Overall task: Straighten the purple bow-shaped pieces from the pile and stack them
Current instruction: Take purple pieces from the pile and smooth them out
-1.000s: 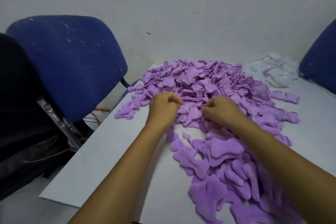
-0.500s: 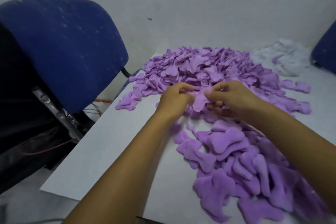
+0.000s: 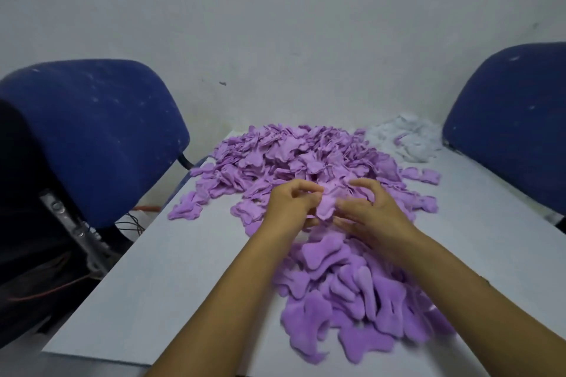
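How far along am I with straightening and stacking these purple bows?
Done: a loose spread of flattened pieces lies near you, not a neat stack. In hand: your left hand and right hand hold one bow piece between them. Left: the big pile behind looks mostly untouched.

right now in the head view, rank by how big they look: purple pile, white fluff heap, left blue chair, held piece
1. left blue chair, though nearness inflates it
2. purple pile
3. white fluff heap
4. held piece
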Available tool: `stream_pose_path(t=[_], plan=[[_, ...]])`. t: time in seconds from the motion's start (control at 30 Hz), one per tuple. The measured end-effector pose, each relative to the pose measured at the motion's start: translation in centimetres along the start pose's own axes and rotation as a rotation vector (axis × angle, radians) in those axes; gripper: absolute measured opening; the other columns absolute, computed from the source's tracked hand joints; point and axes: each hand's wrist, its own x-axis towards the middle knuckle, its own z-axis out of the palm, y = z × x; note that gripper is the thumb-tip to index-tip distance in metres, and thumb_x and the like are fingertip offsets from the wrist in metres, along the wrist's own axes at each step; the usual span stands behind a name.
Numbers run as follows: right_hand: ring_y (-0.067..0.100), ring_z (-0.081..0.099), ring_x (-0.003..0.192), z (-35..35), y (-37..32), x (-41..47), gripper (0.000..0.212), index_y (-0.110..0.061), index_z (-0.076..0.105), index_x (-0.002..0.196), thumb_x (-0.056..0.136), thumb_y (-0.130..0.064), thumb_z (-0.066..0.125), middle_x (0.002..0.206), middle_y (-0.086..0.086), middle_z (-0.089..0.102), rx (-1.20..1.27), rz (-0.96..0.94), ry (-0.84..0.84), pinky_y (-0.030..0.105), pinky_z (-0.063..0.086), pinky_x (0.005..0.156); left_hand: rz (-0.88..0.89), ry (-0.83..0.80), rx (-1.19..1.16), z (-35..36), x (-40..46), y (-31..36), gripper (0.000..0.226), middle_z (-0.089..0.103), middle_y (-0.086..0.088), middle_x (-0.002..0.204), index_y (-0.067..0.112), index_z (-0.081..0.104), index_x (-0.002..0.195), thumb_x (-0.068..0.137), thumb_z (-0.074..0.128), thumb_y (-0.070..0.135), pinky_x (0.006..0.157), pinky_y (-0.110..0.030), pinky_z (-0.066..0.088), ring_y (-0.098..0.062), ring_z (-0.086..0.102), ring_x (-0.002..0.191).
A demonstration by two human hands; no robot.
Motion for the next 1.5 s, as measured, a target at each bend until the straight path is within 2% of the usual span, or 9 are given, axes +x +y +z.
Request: stream_pose_path(t=[0.17, 0.33, 0.5, 0.63, 0.73, 0.9, 1.1, 1.33, 1.5], plan=[[0.010, 0.054, 0.118, -1.9, -0.9, -0.6, 0.072, -0.045, 0.049, 0.134, 0.075, -0.022, 0.085, 0.139, -0.011, 0.043, -0.769, -0.460, -0.121, 0.033, 0.054, 0.093, -0.090, 0.009, -0.150, -0.2, 0.7, 0.8, 0.022, 0.057, -0.007, 0.069, 0.011, 0.069, 0.078, 0.091, 0.056, -0.002, 0.048, -0.021, 0.049, -0.013, 0.055, 0.050], [0.010, 0.064, 0.083, -1.6, -1.1, -1.2, 0.018, -0.023, 0.074, 0.098, 0.086, -0.010, 0.074, 0.092, -0.008, 0.071, -0.831, -0.785, -0.046, 0.032, 0.052, 0.071, -0.223, -0.115, -0.190, 0.3, -0.2, 1.1, 0.016, 0.058, -0.009, 0.072, 0.010, 0.066, 0.084, 0.094, 0.054, 0.009, 0.049, -0.020, 0.047, -0.012, 0.056, 0.050], [0.022, 0.063, 0.065, -1.6, -1.8, -2.0, 0.007, -0.009, 0.069, 0.093, 0.089, -0.013, 0.071, 0.078, 0.013, 0.071, -0.502, -0.441, -0.085, 0.032, 0.053, 0.060, 0.018, -0.300, 0.031, -0.2, -1.3, 1.0, 0.044, 0.063, -0.009, 0.099, 0.009, 0.065, 0.108, 0.085, 0.060, 0.046, 0.076, -0.037, 0.052, -0.019, 0.059, 0.090], [0.016, 0.063, 0.061, -1.4, -2.0, -2.8, 0.037, -0.021, 0.050, 0.113, 0.085, -0.014, 0.074, 0.066, 0.002, 0.066, -0.332, -0.348, -0.138, 0.026, 0.052, 0.057, 0.118, -0.125, -0.057, -0.2, -1.7, 1.2, 0.005, 0.062, -0.008, 0.075, 0.008, 0.068, 0.092, 0.090, 0.064, 0.008, 0.053, -0.026, 0.047, -0.015, 0.058, 0.059], [0.015, 0.063, 0.070, -1.3, -2.5, -3.4, 0.055, -0.038, 0.049, 0.120, 0.078, -0.024, 0.082, 0.086, -0.004, 0.059, -0.532, -0.465, -0.251, 0.026, 0.053, 0.063, -0.014, -0.055, -0.252, -0.5, -1.6, 1.5, 0.014, 0.053, -0.009, 0.067, 0.007, 0.066, 0.098, 0.091, 0.057, -0.001, 0.046, -0.024, 0.042, -0.017, 0.049, 0.047], [0.008, 0.061, 0.086, -0.8, -2.3, -3.3, 0.030, -0.024, 0.072, 0.107, 0.084, -0.006, 0.074, 0.110, 0.003, 0.062, -0.729, -0.637, -0.170, 0.018, 0.048, 0.078, -0.150, -0.161, -0.309, -0.5, -2.1, 1.9, 0.017, 0.047, -0.007, 0.058, 0.008, 0.060, 0.092, 0.093, 0.047, -0.003, 0.040, -0.017, 0.034, -0.013, 0.041, 0.040], [0.010, 0.061, 0.072, -0.1, -3.0, -3.2, 0.012, -0.027, 0.074, 0.091, 0.090, -0.016, 0.069, 0.084, -0.004, 0.068, -0.397, -0.526, -0.038, 0.024, 0.054, 0.062, -0.059, -0.244, -0.184, -0.8, -2.2, 2.0, 0.029, 0.061, -0.003, 0.080, 0.021, 0.067, 0.090, 0.082, 0.062, 0.049, 0.055, -0.027, 0.048, -0.015, 0.056, 0.068], [0.012, 0.059, 0.064, 0.3, -2.6, -3.6, 0.008, -0.011, 0.072, 0.087, 0.092, -0.009, 0.066, 0.070, 0.003, 0.064, -0.185, -0.311, -0.077, 0.020, 0.050, 0.056, 0.228, -0.308, -0.103, -1.2, -2.4, 1.6, 0.024, 0.069, 0.000, 0.087, 0.020, 0.072, 0.091, 0.071, 0.080, 0.031, 0.071, -0.030, 0.056, -0.018, 0.065, 0.085], [0.013, 0.057, 0.058, 0.9, -2.7, -3.9, 0.010, -0.007, 0.071, 0.090, 0.092, -0.005, 0.062, 0.063, 0.006, 0.060, -0.099, -0.217, -0.102, 0.023, 0.049, 0.054, 0.315, -0.131, -0.041, -0.6, -2.6, 1.5, 0.015, 0.066, 0.004, 0.069, 0.018, 0.071, 0.079, 0.082, 0.072, 0.004, 0.061, -0.026, 0.056, -0.013, 0.062, 0.067]])
